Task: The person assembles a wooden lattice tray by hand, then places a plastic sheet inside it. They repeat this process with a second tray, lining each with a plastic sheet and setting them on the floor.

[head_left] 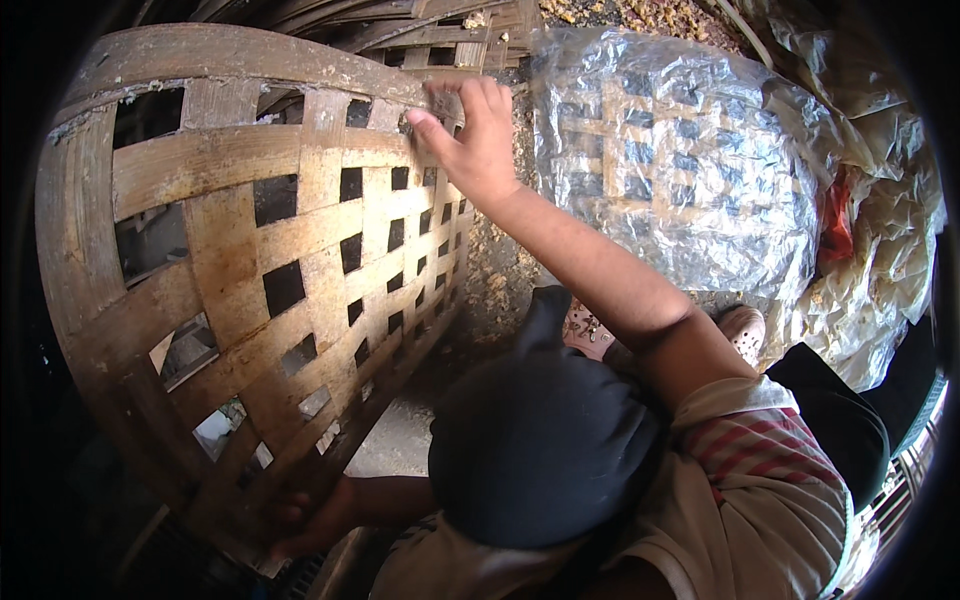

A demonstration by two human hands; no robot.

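Note:
A large woven bamboo panel stands tilted on edge across the left side, with a wide curved strip as its upper rim. My right hand grips the panel's far right corner, thumb on the face and fingers bent over the edge. Low on the left, in shadow, my left hand is closed around the panel's near lower edge; part of its fingers is hidden. Beyond my right forearm a clear crinkled plastic sheet lies over another woven bamboo panel.
Loose yellowish-brown crumbs cover the ground at the back. More crumpled plastic with a red piece lies on the right. Dark rounded cloth fills the near middle. Two pink clogs show below my arm.

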